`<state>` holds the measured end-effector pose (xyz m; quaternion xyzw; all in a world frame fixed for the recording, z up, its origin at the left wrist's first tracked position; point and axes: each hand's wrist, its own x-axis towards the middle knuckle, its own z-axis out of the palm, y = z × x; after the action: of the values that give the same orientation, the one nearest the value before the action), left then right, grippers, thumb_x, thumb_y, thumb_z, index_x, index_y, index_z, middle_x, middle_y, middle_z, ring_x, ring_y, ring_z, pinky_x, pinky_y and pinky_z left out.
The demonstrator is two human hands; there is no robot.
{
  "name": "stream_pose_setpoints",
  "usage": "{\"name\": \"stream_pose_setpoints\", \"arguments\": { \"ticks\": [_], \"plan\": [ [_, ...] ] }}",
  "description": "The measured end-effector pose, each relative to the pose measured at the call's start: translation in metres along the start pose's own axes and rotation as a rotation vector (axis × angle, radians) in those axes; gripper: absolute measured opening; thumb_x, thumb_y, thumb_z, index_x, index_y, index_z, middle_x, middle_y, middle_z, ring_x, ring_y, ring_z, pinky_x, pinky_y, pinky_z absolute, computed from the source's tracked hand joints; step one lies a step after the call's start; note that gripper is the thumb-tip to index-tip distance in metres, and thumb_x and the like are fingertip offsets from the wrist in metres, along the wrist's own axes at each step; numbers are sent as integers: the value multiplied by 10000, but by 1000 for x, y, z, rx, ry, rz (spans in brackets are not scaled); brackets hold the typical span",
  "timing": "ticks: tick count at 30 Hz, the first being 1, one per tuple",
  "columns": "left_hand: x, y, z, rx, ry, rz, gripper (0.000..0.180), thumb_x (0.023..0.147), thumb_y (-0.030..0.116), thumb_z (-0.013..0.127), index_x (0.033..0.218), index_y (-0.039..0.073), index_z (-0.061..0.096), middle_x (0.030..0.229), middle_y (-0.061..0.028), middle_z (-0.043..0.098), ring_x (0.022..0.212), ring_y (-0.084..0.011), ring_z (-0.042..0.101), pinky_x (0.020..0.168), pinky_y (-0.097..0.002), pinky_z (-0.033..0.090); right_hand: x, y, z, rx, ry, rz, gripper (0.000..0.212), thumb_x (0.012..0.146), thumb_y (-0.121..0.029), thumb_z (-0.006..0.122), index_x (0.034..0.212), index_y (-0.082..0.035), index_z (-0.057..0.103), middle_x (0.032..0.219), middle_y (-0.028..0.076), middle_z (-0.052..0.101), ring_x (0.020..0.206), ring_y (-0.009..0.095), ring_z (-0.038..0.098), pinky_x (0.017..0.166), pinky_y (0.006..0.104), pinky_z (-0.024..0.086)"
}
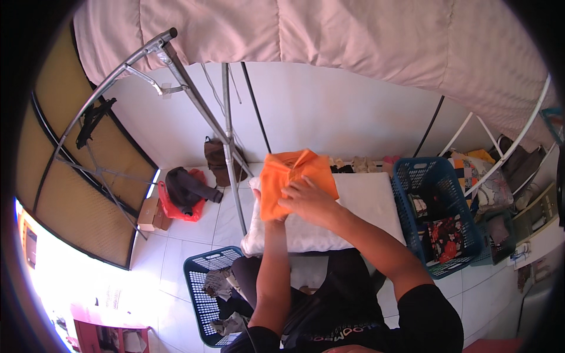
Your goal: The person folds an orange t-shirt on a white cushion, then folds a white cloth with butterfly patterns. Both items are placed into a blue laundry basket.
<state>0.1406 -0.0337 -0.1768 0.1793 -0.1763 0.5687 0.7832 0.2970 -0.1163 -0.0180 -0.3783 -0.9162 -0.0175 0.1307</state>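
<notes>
A folded orange collared shirt (273, 185) is held up over the near left part of a white padded surface (368, 206). Its collar points away from me, and a buttoned placket runs down the front. My left hand (256, 193) supports the shirt from beneath; a bit of it shows at the shirt's left edge, while most of its fingers are hidden under the cloth. Across the front of the shirt lies my right hand (306, 202), palm down, with its fingers partly apart and touching the fabric beside the placket.
A blue basket (400, 188) with folded clothes stands right of the surface. Another basket (194, 294) with clothes sits on the floor by my left leg. A metal frame (226, 141) rises at the left; a pink quilt (353, 35) hangs across the back.
</notes>
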Motion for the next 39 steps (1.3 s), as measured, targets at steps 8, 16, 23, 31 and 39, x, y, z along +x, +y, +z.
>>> {"name": "stream_pose_setpoints", "arguments": {
  "ticks": [8, 16, 23, 31, 39],
  "plan": [
    [-35, -18, -84, 569, 691, -450, 487, 973, 276, 663, 1365, 36, 502, 1305, -149, 616, 1192, -299, 619, 1012, -455, 531, -136, 77, 147, 9, -251, -45, 415, 909, -79, 556, 1309, -182, 600, 1557, 70, 400, 1489, 219, 306, 1216, 593, 203],
    [-57, -36, -86, 862, 837, -385, 382, 967, 174, 667, 1284, -1, 545, 1191, -128, 650, 1059, -263, 669, 911, -400, 580, -122, 90, 155, 509, -295, 298, 399, 939, -178, 559, 1335, -125, 574, 1548, 128, 409, 1451, 301, 366, 1167, 566, 279],
    [-51, -49, -88, 1089, 796, -192, 400, 981, 229, 672, 1274, -15, 549, 1188, -121, 646, 1010, -200, 657, 831, -346, 575, -53, 123, 210, 151, 143, 623, 514, 1052, -389, 429, 1501, -139, 423, 1593, 142, 340, 1491, 327, 278, 1197, 512, 235],
    [-62, -68, -78, 1503, 991, -199, 448, 1054, 309, 500, 1331, -43, 476, 1258, -199, 599, 1155, -291, 589, 981, -390, 466, -59, 130, 227, 223, -8, 715, 584, 1068, -480, 323, 1563, -171, 349, 1639, 118, 269, 1530, 301, 190, 1236, 478, 144],
    [-50, -75, -88, 1579, 1062, -246, 381, 1049, 288, 478, 1228, -44, 531, 1183, -224, 609, 1104, -348, 602, 935, -438, 465, -79, 152, 226, 442, -6, 702, 644, 1064, -533, 272, 1592, -165, 276, 1661, 113, 216, 1550, 293, 130, 1246, 481, 110]
  ]
}}
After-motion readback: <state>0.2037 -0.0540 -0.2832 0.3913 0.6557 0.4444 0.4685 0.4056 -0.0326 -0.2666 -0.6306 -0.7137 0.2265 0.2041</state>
